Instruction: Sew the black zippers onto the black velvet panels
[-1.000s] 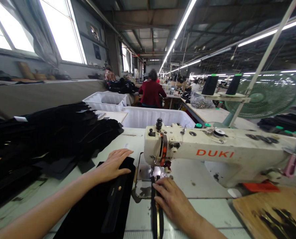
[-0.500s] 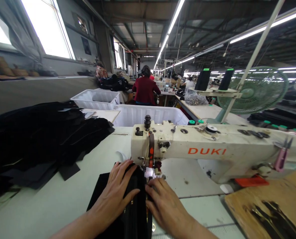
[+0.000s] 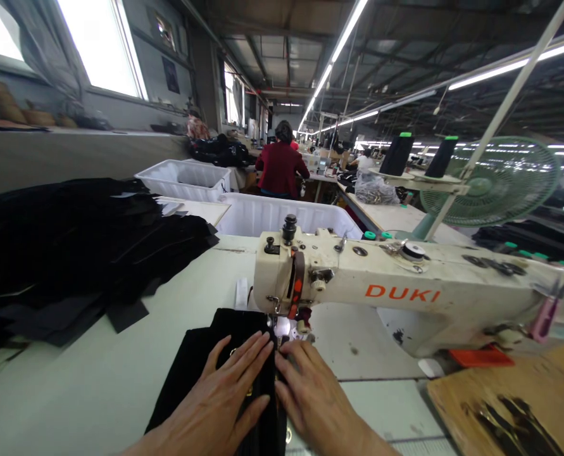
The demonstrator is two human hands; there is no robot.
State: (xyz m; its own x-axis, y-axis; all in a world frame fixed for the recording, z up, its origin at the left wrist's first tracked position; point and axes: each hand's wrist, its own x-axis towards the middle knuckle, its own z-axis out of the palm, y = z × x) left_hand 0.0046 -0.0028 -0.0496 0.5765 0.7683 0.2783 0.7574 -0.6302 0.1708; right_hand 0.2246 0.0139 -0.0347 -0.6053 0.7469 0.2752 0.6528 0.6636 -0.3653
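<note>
Perhaps uneven pressing by our flat left hand (image 3: 225, 389) and curled right hand (image 3: 318, 387), grip unclear, skews black fabric (image 3: 191, 360) near the white sewing machine (image 3: 405, 273).

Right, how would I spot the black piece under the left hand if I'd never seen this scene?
Find the cream sewing machine marked DUKI. Near its left end, the left hand lies on a black piece. Unlike the black pile further left, it sits apart under that hand, with small gold-coloured fittings showing.
</note>
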